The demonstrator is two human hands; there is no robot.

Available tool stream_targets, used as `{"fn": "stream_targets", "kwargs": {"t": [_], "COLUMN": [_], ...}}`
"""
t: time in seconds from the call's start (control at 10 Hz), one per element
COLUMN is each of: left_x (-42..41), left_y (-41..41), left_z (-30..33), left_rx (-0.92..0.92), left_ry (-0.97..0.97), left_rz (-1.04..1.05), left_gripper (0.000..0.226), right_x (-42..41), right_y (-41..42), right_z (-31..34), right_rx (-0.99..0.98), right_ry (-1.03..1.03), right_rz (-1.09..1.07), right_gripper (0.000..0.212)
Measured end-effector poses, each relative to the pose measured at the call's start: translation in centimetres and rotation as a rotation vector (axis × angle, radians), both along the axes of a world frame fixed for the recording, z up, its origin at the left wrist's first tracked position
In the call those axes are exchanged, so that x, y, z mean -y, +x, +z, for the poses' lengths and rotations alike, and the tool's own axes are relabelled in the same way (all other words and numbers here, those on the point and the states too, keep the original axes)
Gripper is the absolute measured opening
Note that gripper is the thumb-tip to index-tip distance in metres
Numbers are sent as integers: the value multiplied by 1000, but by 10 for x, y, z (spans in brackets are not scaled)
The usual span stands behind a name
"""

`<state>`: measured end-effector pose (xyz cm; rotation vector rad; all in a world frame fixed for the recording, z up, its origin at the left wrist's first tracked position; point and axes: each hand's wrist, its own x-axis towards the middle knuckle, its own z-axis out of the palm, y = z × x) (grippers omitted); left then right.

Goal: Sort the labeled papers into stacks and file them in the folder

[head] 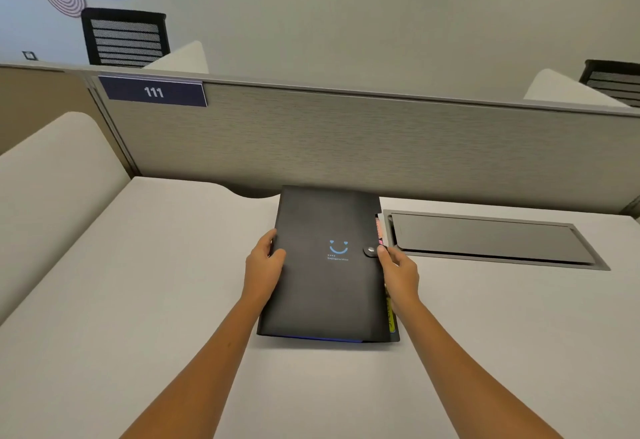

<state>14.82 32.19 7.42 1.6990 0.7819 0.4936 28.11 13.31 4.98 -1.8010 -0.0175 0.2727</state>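
Note:
A black folder [325, 286] with a blue smile logo lies closed on the white desk [138, 282], its far end against the partition. My left hand [264, 262] grips its left edge, thumb on the cover. My right hand [398, 270] holds the right edge, with the thumb beside the snap-button tab [371, 250]. Pink and yellow index tabs [390, 320] stick out along the right side. A blue edge shows under the near end. No loose papers are in view.
A grey cable hatch [491, 239] is set into the desk right of the folder. A grey partition [381, 140] with a "111" sign [153, 92] closes off the back. A cream side divider [59, 175] stands at the left. Black chairs show beyond the partition.

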Motion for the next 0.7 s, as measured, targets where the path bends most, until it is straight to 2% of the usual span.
{"fn": "stream_targets", "kwargs": {"t": [0.2,0.4,0.5,0.7], "left_x": [-29,-34,-24,34], "left_y": [27,27,24,-13], "left_z": [-20,-45,-48,-57], "left_rx": [0,-108,-199,-249], "left_ry": [-14,69,233,758], "left_rz": [-57,-71,-113,-187], "left_gripper": [48,51,53,43], "right_x": [-25,-26,-15,33], "right_y": [23,21,19,4], "right_z": [-14,-17,-18,-26], "right_rx": [25,75,102,239], "right_ry": [-45,-119,-184,-374], "right_rz": [-46,-36,-32,-6], "right_gripper": [33,40,41,41]}}
